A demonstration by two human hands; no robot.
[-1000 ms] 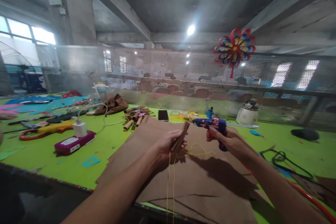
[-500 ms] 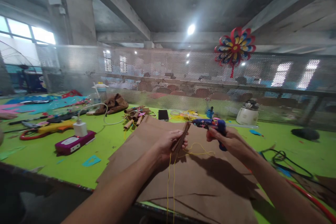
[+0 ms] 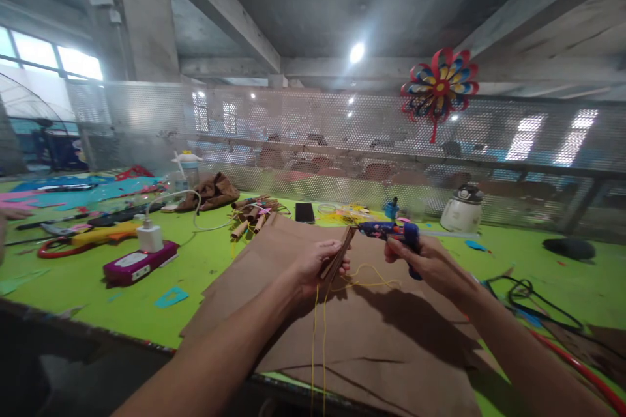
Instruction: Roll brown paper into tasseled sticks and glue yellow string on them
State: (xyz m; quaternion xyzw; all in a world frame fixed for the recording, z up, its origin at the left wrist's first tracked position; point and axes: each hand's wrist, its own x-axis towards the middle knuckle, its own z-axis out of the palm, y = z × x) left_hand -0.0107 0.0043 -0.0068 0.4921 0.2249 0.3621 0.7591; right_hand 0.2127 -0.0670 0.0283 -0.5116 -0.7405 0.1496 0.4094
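We hold a folded brown paper (image 3: 337, 258) and a blue glue gun (image 3: 384, 230), nozzle to edge.
Our paper is a narrow, layered strip, pinched in the left hand (image 3: 320, 262) and tilted, its top leaning right; two strands of yellow string (image 3: 324, 345) hang straight from around its lower end, and we see more string looped to the right above the brown sheets (image 3: 244, 267). Our glue gun, dark blue with small pinkish marks, lies nearly level in the right hand (image 3: 408, 253), its nozzle pointing left at the strip's upper end; we cannot tell whether they touch.
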